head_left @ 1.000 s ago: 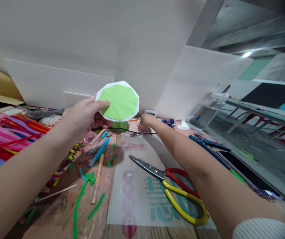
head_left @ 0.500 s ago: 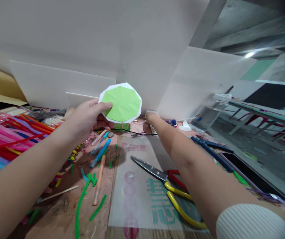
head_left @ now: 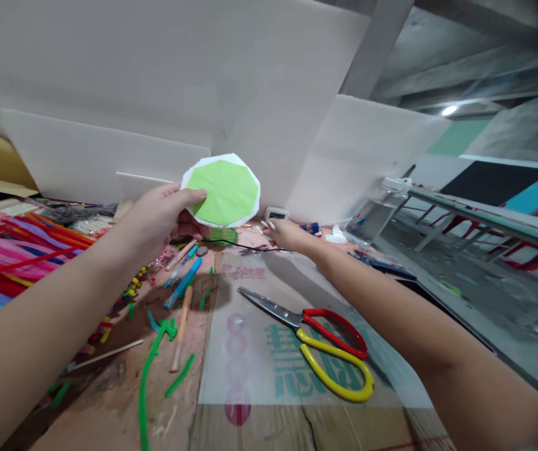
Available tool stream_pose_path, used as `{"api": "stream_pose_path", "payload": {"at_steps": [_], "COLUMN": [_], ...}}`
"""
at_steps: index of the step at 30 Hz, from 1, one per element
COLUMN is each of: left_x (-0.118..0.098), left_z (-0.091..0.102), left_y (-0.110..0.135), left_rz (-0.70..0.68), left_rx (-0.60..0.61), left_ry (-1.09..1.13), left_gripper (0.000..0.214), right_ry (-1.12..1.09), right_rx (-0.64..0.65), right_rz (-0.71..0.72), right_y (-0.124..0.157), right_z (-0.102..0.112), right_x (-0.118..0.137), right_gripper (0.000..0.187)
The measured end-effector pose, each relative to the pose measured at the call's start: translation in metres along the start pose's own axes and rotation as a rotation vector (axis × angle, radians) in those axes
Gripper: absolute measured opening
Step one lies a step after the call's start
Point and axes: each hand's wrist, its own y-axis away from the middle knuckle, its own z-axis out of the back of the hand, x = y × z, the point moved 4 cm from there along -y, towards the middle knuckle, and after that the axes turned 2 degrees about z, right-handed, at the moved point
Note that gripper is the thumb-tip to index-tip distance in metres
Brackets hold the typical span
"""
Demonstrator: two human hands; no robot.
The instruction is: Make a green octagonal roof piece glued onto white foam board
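Observation:
My left hand (head_left: 156,216) is closed on a round light-green paper disc (head_left: 225,191) with a larger white backing, thumb on the green face. Partly hidden below the disc is a small green object (head_left: 222,236). My right hand (head_left: 284,233) reaches to the back of the table, its small, partly hidden fingers looking apart with nothing visible in them. Just behind it stands a small white device (head_left: 277,213) with a grey display. Scissors (head_left: 292,322) with red and yellow handles lie open on a printed plastic sheet (head_left: 245,376) between my arms.
Bundles of coloured pipe cleaners (head_left: 19,250) lie at left. Blue pens (head_left: 183,283), a wooden stick (head_left: 181,329) and green scraps (head_left: 144,388) are strewn nearer the middle. White boards (head_left: 156,75) rise behind. A clear water bottle (head_left: 376,213) stands at right.
My right hand has come away from the white device, so the device and the fingers show now. The view has swung slightly right. The left hand keeps its hold on the disc.

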Motion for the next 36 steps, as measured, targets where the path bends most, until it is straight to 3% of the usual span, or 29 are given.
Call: {"api": "stream_pose_path", "payload": {"at_steps": [8,13,22,25,28,32,36], "left_x": [-0.008,-0.008,-0.008,-0.008,-0.007,-0.008,-0.008], "left_z": [-0.005,-0.004,-0.004,-0.003,-0.004,-0.004,-0.006], "left_y": [0.008,0.008,0.009,0.008,0.009,0.01,0.011], "left_rz": [0.006,-0.011,-0.005,0.006,0.013,0.017,0.011], "left_rx": [-0.02,-0.029,-0.015,-0.003,0.003,-0.006,0.015], "left_ry": [-0.015,-0.014,-0.015,-0.003,-0.008,-0.009,-0.023], "left_gripper": [0.004,0.007,0.004,0.005,0.005,0.008,0.01], "right_ry": [0.124,0.158,0.157,0.091,-0.009,-0.134,-0.16], "right_rx": [0.052,0.14,0.085,0.079,0.041,0.006,-0.033], "right_rz": [0.184,0.256,0.105,0.117,0.155,0.175,0.183], "right_y": [0.034,0.043,0.026,0.029,0.045,0.088,0.13], "right_z": [-0.029,-0.034,-0.047,-0.034,-0.004,0.039,0.062], "right_x": [0.0,0.002,-0.015,-0.015,-0.013,-0.013,-0.012], "right_gripper": [0.028,0.042,0.032,0.028,0.021,0.027,0.035]}}
